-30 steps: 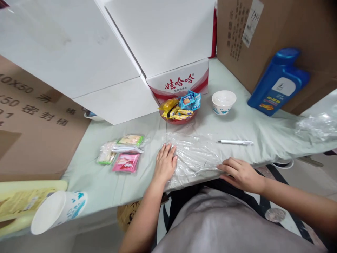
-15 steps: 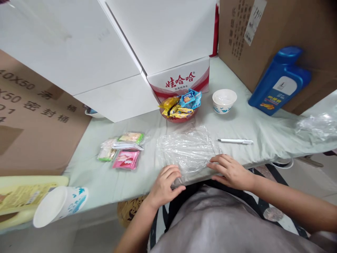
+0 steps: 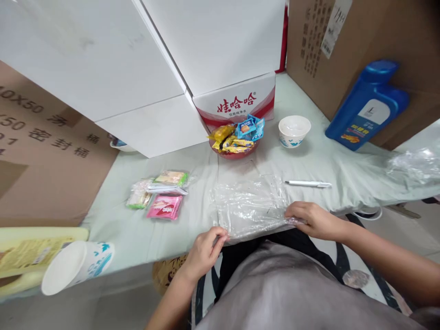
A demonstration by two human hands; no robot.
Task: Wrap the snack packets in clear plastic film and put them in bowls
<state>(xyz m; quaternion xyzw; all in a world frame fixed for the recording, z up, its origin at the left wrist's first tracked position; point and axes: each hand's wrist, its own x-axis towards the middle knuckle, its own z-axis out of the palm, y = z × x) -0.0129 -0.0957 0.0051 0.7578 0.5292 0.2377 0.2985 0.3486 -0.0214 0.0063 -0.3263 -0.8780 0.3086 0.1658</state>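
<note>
A clear plastic bag (image 3: 252,204) lies spread near the front edge of the cloth-covered table (image 3: 165,236). At its near left corner my left hand (image 3: 206,247) pinches the film between thumb and fingers. My right hand (image 3: 311,220) is closed on the bag's near right corner, and a crumpled bit of film shows at the fingertips. Just beyond the right hand lies a white pen (image 3: 308,184). Past the bag stands a red bowl (image 3: 235,156) filled with yellow and blue snack packets (image 3: 245,129).
Left of the bag lie a pink packet (image 3: 164,207) and several other wrapped snacks (image 3: 172,177). A paper cup (image 3: 79,266) lies tipped at the front left. A paper bowl (image 3: 294,131), a blue bottle (image 3: 367,105) and cardboard boxes (image 3: 343,68) stand toward the back right.
Both hands have closed on the bag's near corners and moved apart, the left toward the left, the right toward the right. The bag now lies flatter and pulled closer to me.
</note>
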